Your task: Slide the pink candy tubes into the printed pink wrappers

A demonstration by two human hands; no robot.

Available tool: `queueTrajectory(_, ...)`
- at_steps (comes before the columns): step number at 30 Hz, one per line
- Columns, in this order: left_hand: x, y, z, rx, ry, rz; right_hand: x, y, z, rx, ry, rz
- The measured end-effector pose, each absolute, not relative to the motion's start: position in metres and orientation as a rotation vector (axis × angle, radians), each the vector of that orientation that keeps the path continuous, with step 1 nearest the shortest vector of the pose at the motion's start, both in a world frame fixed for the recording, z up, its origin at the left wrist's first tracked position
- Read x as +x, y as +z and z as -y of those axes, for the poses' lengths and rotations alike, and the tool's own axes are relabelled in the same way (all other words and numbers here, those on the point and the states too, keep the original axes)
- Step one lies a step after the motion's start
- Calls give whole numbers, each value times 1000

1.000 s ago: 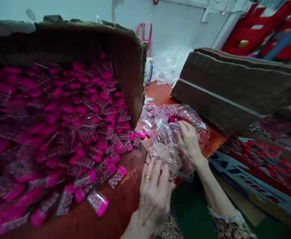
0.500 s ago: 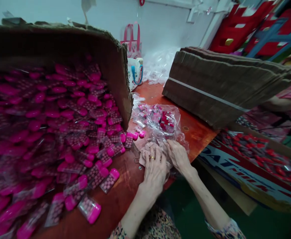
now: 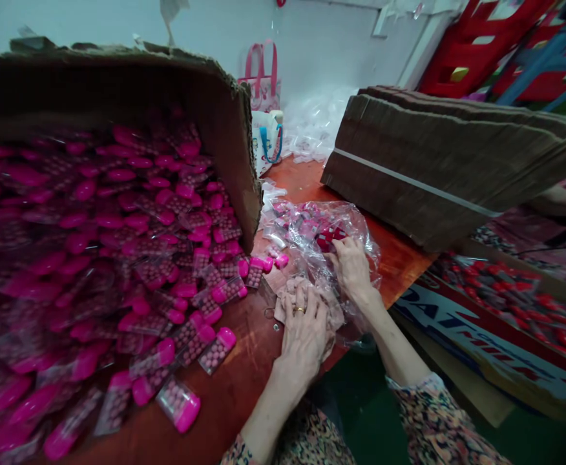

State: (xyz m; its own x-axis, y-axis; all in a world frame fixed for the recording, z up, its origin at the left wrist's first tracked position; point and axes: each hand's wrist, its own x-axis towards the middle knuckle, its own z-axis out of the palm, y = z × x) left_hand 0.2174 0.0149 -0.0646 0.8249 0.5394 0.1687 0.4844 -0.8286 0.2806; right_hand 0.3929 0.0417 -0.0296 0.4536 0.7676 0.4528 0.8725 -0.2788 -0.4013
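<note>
My left hand [image 3: 307, 323], with a gold ring on it, lies with fingers spread over a crumpled pale pink cloth [image 3: 335, 313] at the table's front edge. Past it, my right hand [image 3: 353, 268] is at a clear plastic bag [image 3: 307, 248], its fingers bent together by a dark red patterned stack [image 3: 329, 237]. What its fingertips pinch, if anything, is hidden. Small pink and red pieces [image 3: 300, 216] lie in or under the bag. To the left, clear containers of pink beads with bright pink caps [image 3: 179, 403] spill from a cardboard box [image 3: 234, 129].
A strapped stack of flat cardboard [image 3: 409, 174] stands on the orange-red table [image 3: 293, 174] at right. Below sits a carton of red-capped items [image 3: 520, 303]. Toward the wall are tote bags [image 3: 266, 139] and clear plastic [image 3: 316, 126]. Another person's arm shows at far right.
My right hand has moved away from beside the cloth, forward to the dark red stack at the bag. My left hand stays on the cloth. The view has shifted slightly.
</note>
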Motion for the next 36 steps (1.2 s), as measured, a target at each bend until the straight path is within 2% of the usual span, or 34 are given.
queueTrajectory(7,217,-64,-15,2770,356,-800,405,-38,-35,-1981,2,1101)
queueTrajectory(12,217,-62,-14,2775,350,-810,409,-41,-34,-1742,223,831)
queueTrajectory(19,219,-61,-14,2751,373,-806,415,-22,-31,-1341,336,458)
queueTrajectory(28,226,-34,-24,2274,487,-795,409,-7,14,-1120,579,259)
queueTrajectory(36,280,-23,-42,1876,450,-580,374,20,43,-1055,605,187)
